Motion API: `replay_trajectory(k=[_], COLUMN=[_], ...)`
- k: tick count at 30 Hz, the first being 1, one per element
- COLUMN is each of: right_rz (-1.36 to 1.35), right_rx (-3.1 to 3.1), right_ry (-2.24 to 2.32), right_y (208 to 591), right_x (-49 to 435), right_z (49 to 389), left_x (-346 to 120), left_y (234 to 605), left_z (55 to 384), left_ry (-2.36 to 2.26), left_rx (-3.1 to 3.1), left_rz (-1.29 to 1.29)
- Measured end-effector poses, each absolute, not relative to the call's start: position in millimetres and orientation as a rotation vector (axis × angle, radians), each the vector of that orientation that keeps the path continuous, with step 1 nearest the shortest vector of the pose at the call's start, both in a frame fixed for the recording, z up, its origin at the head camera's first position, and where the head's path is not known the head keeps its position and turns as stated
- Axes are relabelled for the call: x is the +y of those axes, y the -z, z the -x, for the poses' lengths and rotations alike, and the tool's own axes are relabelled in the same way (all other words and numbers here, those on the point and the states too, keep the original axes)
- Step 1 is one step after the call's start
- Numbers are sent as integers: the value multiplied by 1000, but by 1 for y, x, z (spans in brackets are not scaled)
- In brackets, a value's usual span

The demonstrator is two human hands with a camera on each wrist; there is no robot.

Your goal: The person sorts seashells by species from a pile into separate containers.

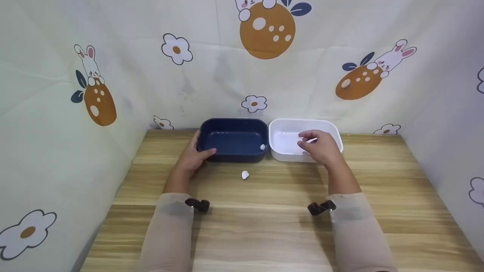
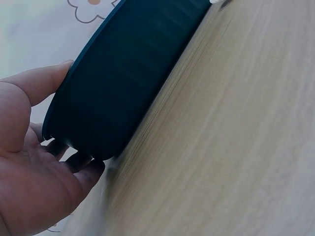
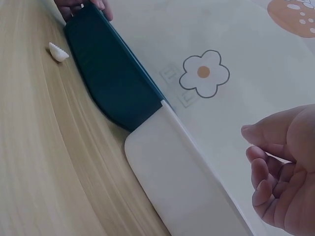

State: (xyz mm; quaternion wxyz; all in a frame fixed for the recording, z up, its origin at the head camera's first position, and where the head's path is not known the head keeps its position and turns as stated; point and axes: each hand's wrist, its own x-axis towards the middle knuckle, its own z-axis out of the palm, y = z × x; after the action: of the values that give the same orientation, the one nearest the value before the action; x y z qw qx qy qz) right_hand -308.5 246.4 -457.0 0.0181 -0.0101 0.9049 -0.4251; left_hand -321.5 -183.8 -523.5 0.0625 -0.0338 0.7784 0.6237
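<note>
My left hand [image 1: 194, 156] grips the left end of a dark blue box [image 1: 234, 158], thumb at the rim and fingers round the end wall. Inside that box, near its right end, lies a small white shell [image 1: 262, 147]. A second white shell [image 1: 245, 175], with a ridged edge in the right wrist view, rests on the table in front. My right hand [image 1: 321, 147] is over a white box [image 1: 278, 154], its fingers loosely bent and the thumb near the index fingertip. Nothing shows between those fingertips in the right wrist view.
Both boxes stand side by side at the back of the wooden table [image 1: 257, 234], their ends meeting. Close behind them hangs a patterned cloth [image 1: 211, 83], and similar cloth covers both sides. Black wrist mounts [image 1: 197, 204] stick out from the sleeves.
</note>
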Motion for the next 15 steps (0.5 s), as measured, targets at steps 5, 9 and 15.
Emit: replay_trajectory(k=[5,9,15], right_rz=[17,46,174], right_rx=[2801,2796,2798], right_ry=[1327,1339,1339], right_y=[456,457,459], right_x=[245,238,215], right_z=[308,306,301], left_x=[-183,-182,-183], left_y=[522,523,524], left_z=[321,321,322], left_ry=[-1895,-1914,-1911], left_rx=[2344,2329,2336], left_rz=[99,90,78])
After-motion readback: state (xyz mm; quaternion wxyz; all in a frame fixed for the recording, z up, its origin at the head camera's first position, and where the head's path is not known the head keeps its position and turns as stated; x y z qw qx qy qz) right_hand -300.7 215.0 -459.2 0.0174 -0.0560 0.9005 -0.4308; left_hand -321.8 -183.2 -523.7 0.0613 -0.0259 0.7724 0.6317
